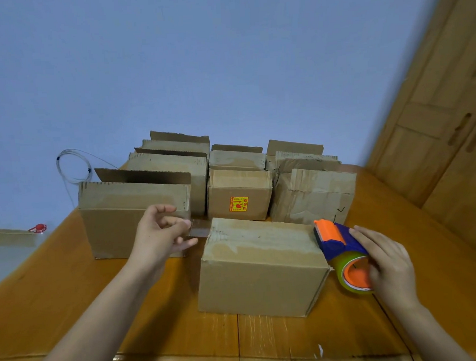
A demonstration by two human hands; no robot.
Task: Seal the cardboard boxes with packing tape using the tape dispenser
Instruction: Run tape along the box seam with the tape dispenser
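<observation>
Gripping what, the right hand [387, 263]?
It is curling its fingers round the tape dispenser [337, 247], at 3 o'clock of the front box [260, 264]
And the left hand [162, 234]?
It is pinching the clear tape [198, 230], at 9 o'clock of that box

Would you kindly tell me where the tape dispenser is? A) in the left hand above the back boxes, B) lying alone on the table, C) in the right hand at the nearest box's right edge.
C: the right hand grips the tape dispenser beside the nearest box.
</observation>
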